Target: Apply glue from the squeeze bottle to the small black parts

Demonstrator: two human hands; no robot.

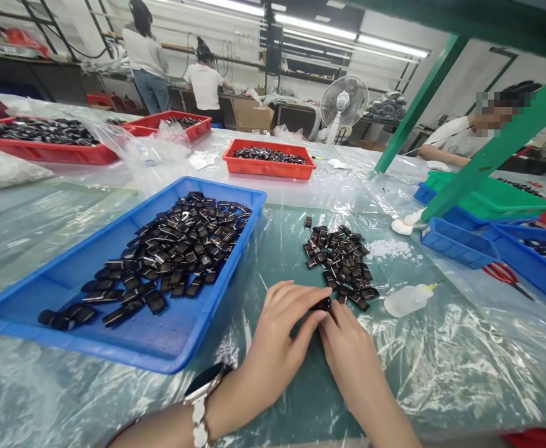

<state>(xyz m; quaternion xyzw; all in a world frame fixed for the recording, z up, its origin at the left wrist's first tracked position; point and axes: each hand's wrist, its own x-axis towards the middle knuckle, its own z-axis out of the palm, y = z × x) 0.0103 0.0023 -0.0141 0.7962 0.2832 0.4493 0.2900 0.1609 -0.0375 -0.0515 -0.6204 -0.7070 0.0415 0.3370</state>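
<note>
My left hand (285, 320), with a watch (208, 379) at its wrist, pinches a small black plastic part (322, 304) between thumb and fingers. Against the same part rest the closed fingers of my right hand (350, 339); they cover most of it. Just beyond my fingertips lies a loose pile of small black parts (342, 258) on the green mat. To the left stands a blue tray (161, 361) holding many more black parts (180, 242). A translucent squeeze bottle (408, 300) with a yellow tip lies right of my right hand, near some small white pieces (392, 250).
Red trays (268, 167) of dark parts stand farther back. Red-handled pliers (506, 277), blue bins (459, 242) and a green tray (482, 196) lie at right, by a slanting green post (501, 140). A fan (342, 102) and several people are beyond the table.
</note>
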